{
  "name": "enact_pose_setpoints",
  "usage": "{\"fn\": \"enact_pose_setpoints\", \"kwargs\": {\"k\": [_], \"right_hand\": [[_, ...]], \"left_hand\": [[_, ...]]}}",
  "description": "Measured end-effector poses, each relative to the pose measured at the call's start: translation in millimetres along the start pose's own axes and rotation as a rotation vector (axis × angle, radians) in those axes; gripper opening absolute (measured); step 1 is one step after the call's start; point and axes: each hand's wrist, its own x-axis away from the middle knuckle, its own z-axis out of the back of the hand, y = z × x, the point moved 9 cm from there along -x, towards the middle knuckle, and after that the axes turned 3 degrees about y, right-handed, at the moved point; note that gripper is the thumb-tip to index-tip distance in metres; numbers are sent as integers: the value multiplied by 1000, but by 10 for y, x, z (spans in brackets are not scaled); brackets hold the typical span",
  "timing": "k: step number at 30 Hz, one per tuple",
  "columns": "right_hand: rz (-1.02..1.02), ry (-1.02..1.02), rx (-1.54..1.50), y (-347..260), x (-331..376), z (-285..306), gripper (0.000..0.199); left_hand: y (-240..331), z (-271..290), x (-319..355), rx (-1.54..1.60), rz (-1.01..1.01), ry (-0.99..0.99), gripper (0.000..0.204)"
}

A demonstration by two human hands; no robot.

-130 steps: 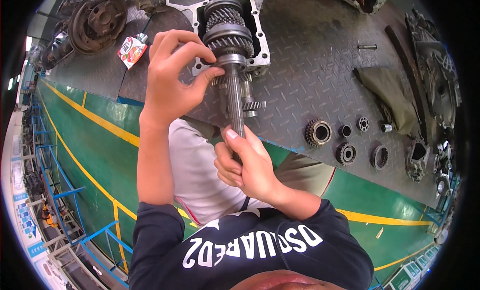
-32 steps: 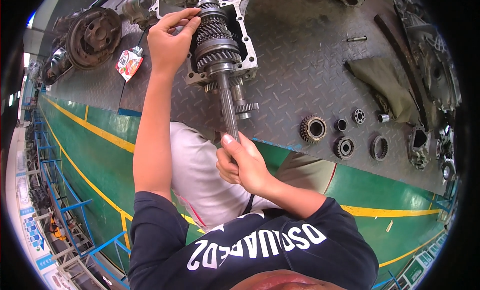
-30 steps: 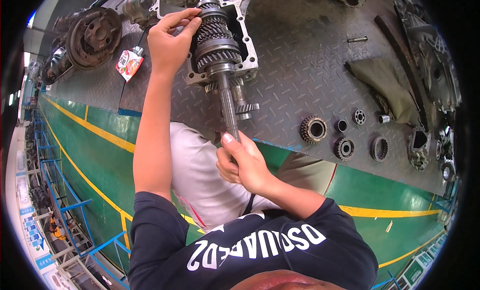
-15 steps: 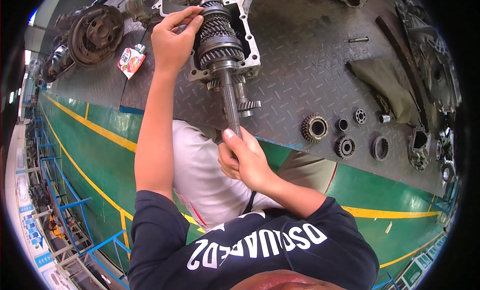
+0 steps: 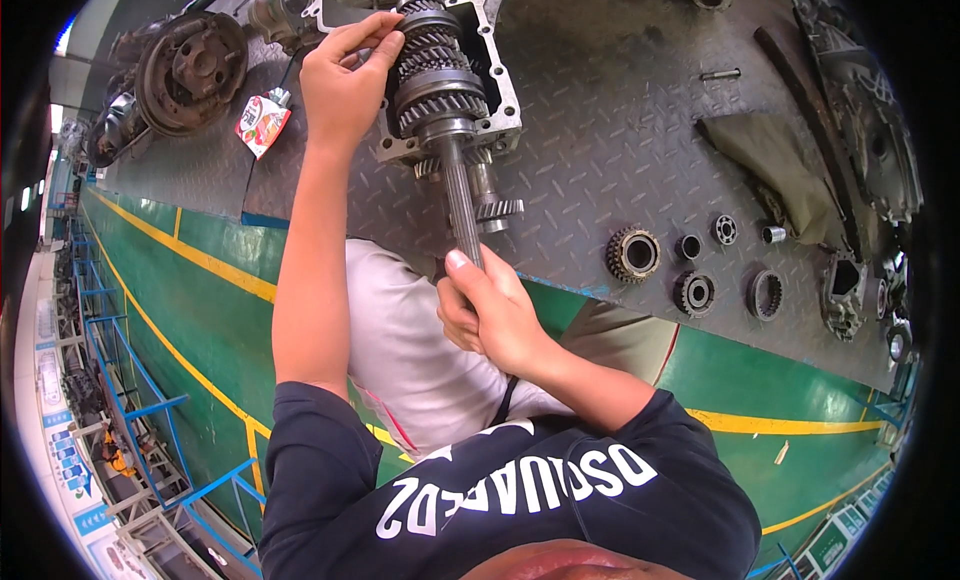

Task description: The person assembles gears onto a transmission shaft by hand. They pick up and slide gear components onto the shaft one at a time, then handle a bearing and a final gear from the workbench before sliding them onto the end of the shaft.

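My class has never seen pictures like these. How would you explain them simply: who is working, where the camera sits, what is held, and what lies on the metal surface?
There is no robot here: a person works with two bare hands. The wide fisheye camera sits on the person's head, looking down, so straight edges bend near the rim.

The right hand is closed around the near end of a grooved metal shaft. Gears sit in line with it, within a pale metal housing. The left hand has its thumb and fingertips at the far gears; whether they grip is hard to tell.

On the patterned metal table lie several metal rings, an olive-coloured cloth, a small red-and-white packet and a rusty round part.
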Motion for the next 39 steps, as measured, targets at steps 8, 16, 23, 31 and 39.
{"fn": "enact_pose_setpoints", "kwargs": {"k": [8, 16, 23, 31, 39], "right_hand": [[0, 32, -28, 57, 100, -9, 38], [-3, 38, -11, 16, 50, 8, 33], [33, 34, 6, -26, -6, 19, 33], [27, 30, -11, -10, 0, -4, 33], [-19, 18, -59, 66, 115, -22, 32]], "left_hand": [[-45, 21, 17, 18, 25, 19, 21], [1, 12, 23, 3, 1, 3, 20], [174, 5, 143, 69, -42, -209, 38], [697, 0, 382, -243, -446, -257, 95], [730, 11, 396, -262, -462, -204, 87]]}}
